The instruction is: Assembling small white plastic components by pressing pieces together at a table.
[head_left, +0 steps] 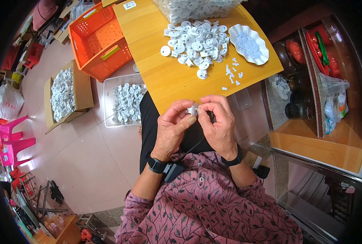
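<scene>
Just off the near edge of the table, my left hand [172, 129] pinches a small white plastic part [193, 109] between thumb and fingers. My right hand [219, 124] meets it from the other side, thumb and forefinger pressed together; whatever is between them is too small to make out. On the yellow table [148, 53] beyond lies a heap of white round-headed plastic parts [197, 45]. Several tiny translucent pieces [231, 75] are scattered to its right. More of these fill a white wavy-rimmed dish [263, 55].
A clear tub of white parts [189, 11] stands at the table's far end. To the left are an orange crate [103, 61], a cardboard box [83, 87] and a clear bin [108, 118], the last two holding similar parts. Wooden shelving [311, 148] stands at right; pink stools [12, 140] at far left.
</scene>
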